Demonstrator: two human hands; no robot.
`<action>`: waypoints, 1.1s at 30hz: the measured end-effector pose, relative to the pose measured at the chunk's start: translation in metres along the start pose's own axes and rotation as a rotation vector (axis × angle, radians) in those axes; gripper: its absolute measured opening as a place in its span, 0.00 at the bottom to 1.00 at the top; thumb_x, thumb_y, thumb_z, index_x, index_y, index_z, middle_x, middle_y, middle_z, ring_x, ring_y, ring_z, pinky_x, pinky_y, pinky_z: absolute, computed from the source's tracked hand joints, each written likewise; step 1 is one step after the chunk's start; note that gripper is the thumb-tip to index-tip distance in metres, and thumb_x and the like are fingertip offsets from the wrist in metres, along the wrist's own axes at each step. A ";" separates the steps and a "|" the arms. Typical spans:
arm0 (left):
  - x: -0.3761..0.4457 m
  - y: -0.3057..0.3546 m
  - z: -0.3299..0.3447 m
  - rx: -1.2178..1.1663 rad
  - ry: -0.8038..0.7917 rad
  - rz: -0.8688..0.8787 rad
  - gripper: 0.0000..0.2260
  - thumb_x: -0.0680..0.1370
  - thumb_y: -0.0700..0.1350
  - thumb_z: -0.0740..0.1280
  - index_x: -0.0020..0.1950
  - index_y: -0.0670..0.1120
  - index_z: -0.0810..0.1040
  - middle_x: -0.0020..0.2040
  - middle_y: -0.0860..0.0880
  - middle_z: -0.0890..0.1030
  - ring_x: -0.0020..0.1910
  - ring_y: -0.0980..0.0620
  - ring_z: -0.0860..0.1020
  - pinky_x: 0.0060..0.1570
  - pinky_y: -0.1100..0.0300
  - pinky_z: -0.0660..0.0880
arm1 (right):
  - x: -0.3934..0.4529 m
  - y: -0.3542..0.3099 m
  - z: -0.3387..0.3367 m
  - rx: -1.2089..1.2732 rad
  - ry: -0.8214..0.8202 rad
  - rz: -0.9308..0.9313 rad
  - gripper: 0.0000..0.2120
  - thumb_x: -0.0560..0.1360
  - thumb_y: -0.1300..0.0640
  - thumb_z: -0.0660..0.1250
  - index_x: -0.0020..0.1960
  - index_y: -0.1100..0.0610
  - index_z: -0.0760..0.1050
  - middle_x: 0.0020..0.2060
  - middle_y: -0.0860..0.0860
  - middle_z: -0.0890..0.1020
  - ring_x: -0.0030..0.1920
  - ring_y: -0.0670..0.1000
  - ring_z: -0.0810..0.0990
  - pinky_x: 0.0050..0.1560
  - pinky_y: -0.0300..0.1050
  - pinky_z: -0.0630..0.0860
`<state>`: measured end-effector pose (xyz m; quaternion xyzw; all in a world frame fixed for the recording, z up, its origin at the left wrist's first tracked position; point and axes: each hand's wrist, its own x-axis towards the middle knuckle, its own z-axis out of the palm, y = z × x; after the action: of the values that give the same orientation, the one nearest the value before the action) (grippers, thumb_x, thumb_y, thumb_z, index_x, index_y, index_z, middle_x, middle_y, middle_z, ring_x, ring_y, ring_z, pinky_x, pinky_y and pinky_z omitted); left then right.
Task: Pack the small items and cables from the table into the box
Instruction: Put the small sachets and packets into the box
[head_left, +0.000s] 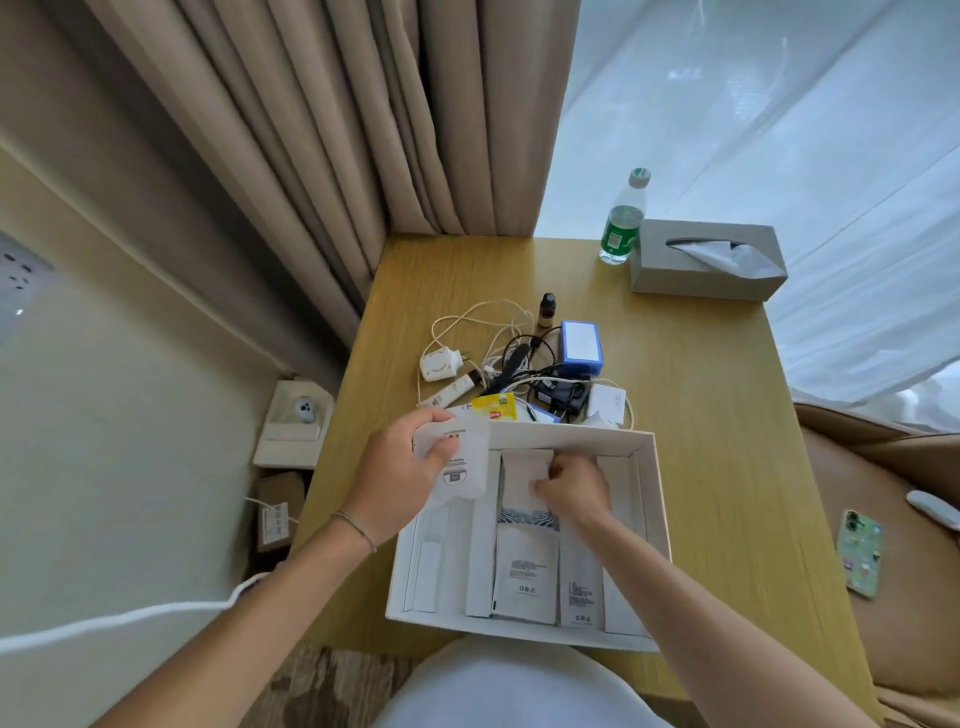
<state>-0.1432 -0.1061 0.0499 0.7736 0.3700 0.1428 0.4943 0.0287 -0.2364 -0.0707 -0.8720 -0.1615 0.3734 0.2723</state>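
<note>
A white open box (655, 499) sits on the wooden table (727, 441), holding several flat white packets stood side by side. My left hand (400, 467) holds a white printed sachet (465, 467) over the box's far left corner. My right hand (574, 488) reaches into the box and pinches the top of a pale packet (524, 465). Behind the box lies a heap of small items: a white charger with its cable (441, 364), black cables (519, 358), a blue-edged box (581, 347), a black adapter (563, 397), a yellow sachet (494, 408), a small dark bottle (547, 310) and a slim tube (449, 395).
A grey tissue box (706, 260) and a green-labelled water bottle (623, 218) stand at the table's far right. Beige curtains (311, 130) hang behind. A phone (865, 553) lies on the seat at right. Small boxes (293, 426) sit on the floor at left.
</note>
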 end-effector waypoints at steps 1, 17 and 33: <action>-0.003 -0.004 0.004 0.011 -0.010 -0.009 0.04 0.80 0.42 0.69 0.54 0.49 0.80 0.46 0.51 0.84 0.44 0.56 0.83 0.34 0.61 0.80 | 0.001 0.000 0.000 -0.062 0.018 -0.024 0.05 0.69 0.56 0.74 0.36 0.55 0.80 0.32 0.47 0.83 0.36 0.48 0.81 0.33 0.39 0.74; -0.012 -0.036 0.103 0.174 -0.353 -0.114 0.07 0.78 0.42 0.70 0.52 0.53 0.80 0.48 0.54 0.83 0.47 0.56 0.81 0.37 0.70 0.77 | -0.037 -0.018 -0.059 -0.009 0.031 -0.175 0.08 0.76 0.56 0.66 0.40 0.56 0.81 0.31 0.51 0.85 0.34 0.53 0.83 0.42 0.51 0.81; -0.023 -0.065 0.175 0.688 -0.430 0.221 0.16 0.76 0.45 0.72 0.64 0.50 0.79 0.59 0.50 0.77 0.59 0.48 0.75 0.56 0.54 0.78 | -0.074 0.005 -0.089 0.117 0.063 -0.166 0.11 0.77 0.58 0.66 0.36 0.51 0.78 0.31 0.52 0.84 0.29 0.47 0.77 0.40 0.52 0.80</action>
<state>-0.0847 -0.2219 -0.0858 0.9408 0.1991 -0.1018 0.2548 0.0457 -0.3082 0.0193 -0.8495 -0.2024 0.3308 0.3579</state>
